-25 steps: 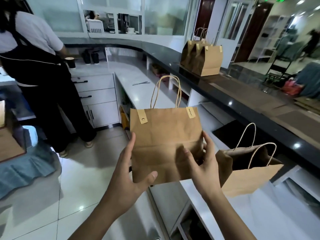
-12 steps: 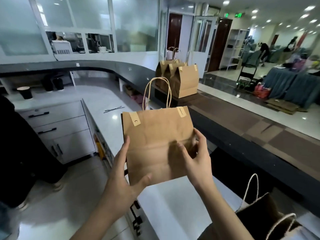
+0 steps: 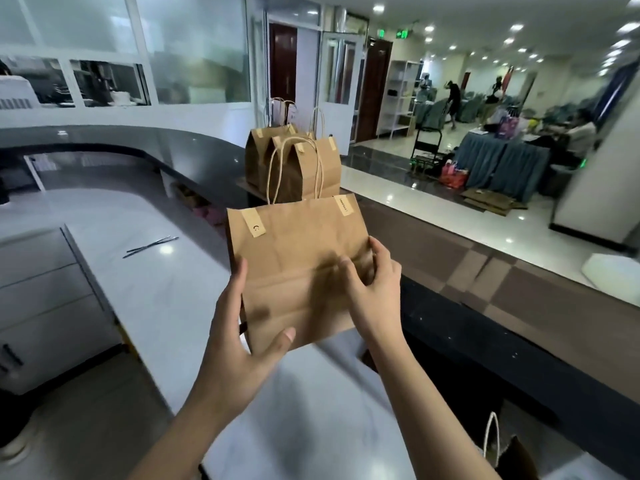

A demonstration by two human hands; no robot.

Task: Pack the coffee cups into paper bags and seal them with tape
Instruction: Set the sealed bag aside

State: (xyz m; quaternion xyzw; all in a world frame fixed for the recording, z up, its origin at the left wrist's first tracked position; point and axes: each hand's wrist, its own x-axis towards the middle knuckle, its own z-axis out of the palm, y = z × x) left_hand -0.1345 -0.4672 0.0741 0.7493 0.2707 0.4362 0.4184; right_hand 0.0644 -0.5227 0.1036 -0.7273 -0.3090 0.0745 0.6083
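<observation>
I hold a brown paper bag (image 3: 294, 244) upright in the air above the white counter. Two strips of tape close its top corners, and its twine handles stand up. My left hand (image 3: 239, 337) grips the bag's lower left edge, thumb across the front at the bottom. My right hand (image 3: 374, 285) grips its right side, fingers curled round the edge. Further along, on the dark upper counter, stand three sealed paper bags (image 3: 311, 168). No coffee cups are visible.
A white lower counter (image 3: 166, 271) curves away on the left with thin sticks (image 3: 150, 244) lying on it. The dark raised counter (image 3: 519, 306) runs along the right. An open bag's handle (image 3: 491, 441) shows at the bottom right. People move in the far hall.
The view has swung right and forward along the counter. The bag in both hands has moved closer to the sealed bags. The person in the dark apron has left the view.
</observation>
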